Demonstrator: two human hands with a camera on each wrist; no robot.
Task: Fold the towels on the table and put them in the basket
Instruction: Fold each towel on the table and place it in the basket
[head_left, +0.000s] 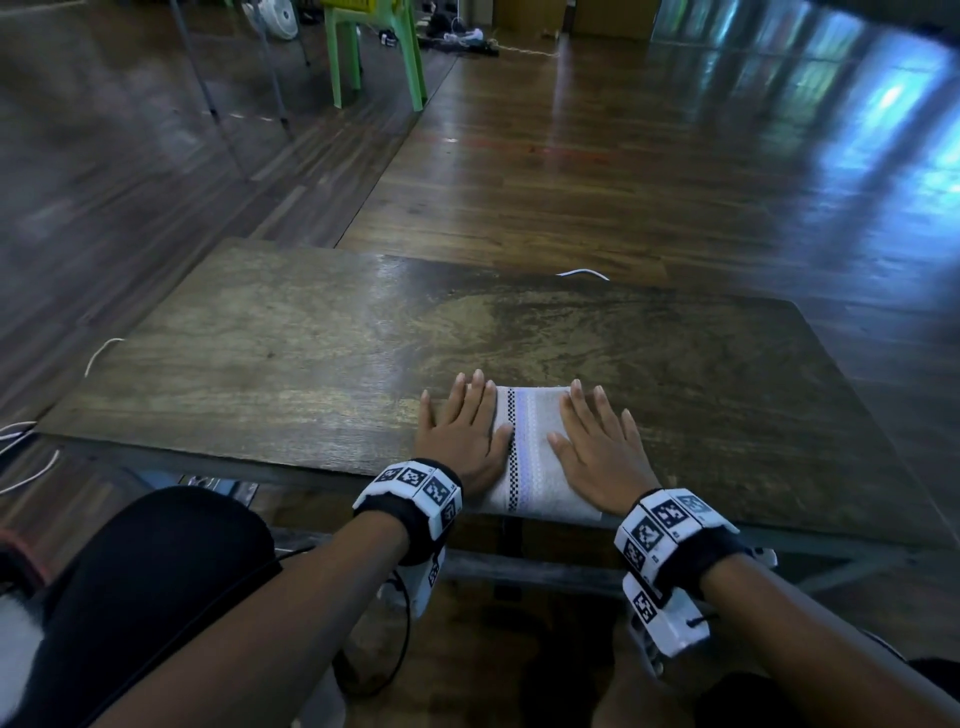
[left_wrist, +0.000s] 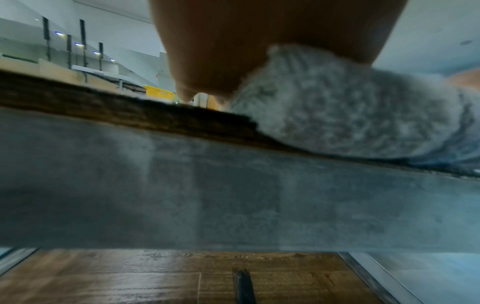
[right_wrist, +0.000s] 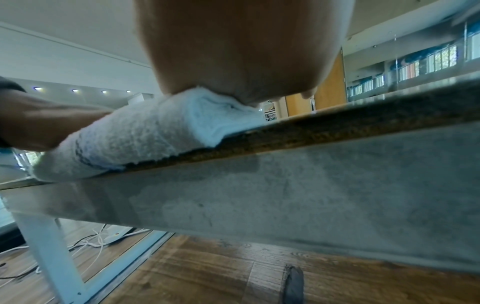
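Note:
A folded grey-white towel (head_left: 530, 452) with a checked and lilac stripe lies at the near edge of the wooden table (head_left: 311, 353), its near end overhanging slightly. My left hand (head_left: 460, 431) lies flat with straight fingers on the towel's left side and partly on the table. On the towel's right side my right hand (head_left: 597, 447) presses flat the same way. From below, the left wrist view shows the towel (left_wrist: 350, 115) bulging under the palm (left_wrist: 259, 41). In the right wrist view the towel (right_wrist: 145, 135) lies beneath the palm (right_wrist: 241, 47). No basket is in view.
A green plastic chair (head_left: 374, 52) stands far off on the wooden floor. White cables (head_left: 31, 457) trail by the table's left end and another cable (head_left: 584, 273) shows past its far edge. My knee in black (head_left: 145, 561) is under the near edge.

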